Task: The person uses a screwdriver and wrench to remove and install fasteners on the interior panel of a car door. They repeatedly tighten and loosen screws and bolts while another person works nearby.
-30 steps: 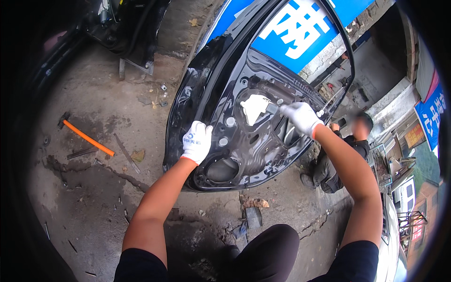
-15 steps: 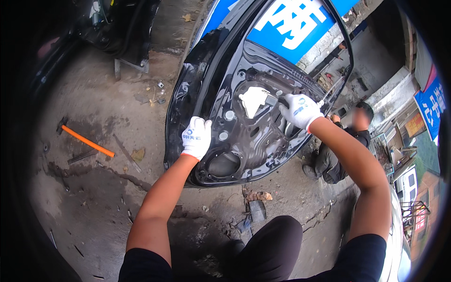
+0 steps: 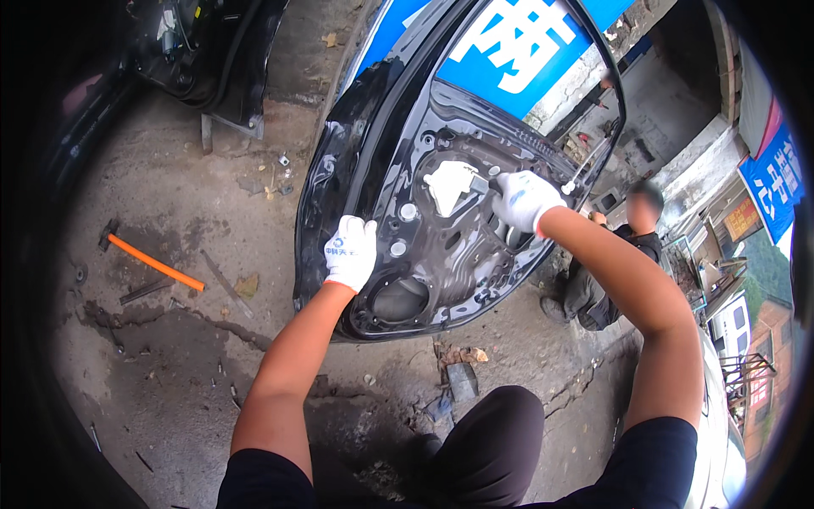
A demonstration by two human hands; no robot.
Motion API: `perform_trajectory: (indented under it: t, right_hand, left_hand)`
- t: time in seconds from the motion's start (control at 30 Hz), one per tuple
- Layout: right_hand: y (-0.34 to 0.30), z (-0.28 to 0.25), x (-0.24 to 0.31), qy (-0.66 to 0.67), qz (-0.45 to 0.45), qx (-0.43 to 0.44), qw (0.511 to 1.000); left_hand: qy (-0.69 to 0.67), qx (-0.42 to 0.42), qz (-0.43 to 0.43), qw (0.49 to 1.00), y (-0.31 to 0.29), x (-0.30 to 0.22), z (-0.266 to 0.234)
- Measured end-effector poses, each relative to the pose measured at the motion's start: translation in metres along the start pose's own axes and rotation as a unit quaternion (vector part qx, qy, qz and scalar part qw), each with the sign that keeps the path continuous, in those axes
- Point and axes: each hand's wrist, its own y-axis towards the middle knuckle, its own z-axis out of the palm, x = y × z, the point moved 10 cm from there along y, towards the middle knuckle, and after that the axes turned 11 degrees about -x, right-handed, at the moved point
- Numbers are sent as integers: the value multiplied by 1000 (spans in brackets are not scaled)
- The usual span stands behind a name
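Note:
A black car door, stripped to its bare inner panel, stands tilted in front of me. My left hand, in a white knit glove, is closed over the raised edge on the door's left side. Over the right part of the panel is my right hand, gloved the same way. Its fingers are curled in beside a panel opening, and whatever they hold is hidden. Left of it, a white irregular piece with a small grey block lies on the panel. Below is a round speaker hole.
A hammer with an orange handle and a few metal strips lie on the concrete floor at left. Another dark car part stands at upper left. A person crouches beyond the door's right side. Behind the door is a blue sign.
My right hand has moved slightly left toward the white piece, its fingers curling further in. My left hand stays on the door edge. The whole view has shifted a little.

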Motion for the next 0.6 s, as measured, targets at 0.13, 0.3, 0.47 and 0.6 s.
perform_trajectory:
  t: [0.13, 0.3, 0.47, 0.6]
  right_hand:
    - [-10, 3, -3, -82, -12, -4, 997]
    - [-16, 46, -40, 570, 319, 68, 754]
    - [-3, -12, -10, 57, -33, -155, 986]
    - [-6, -2, -1, -64, -92, -91, 990]
  left_hand:
    - [8, 1, 19, 1000, 2, -4, 0]
    - [17, -2, 27, 1000, 3, -5, 0]
    - [17, 8, 6, 1000, 1, -1, 1]
    - [26, 24, -21, 999, 1, 5, 5]
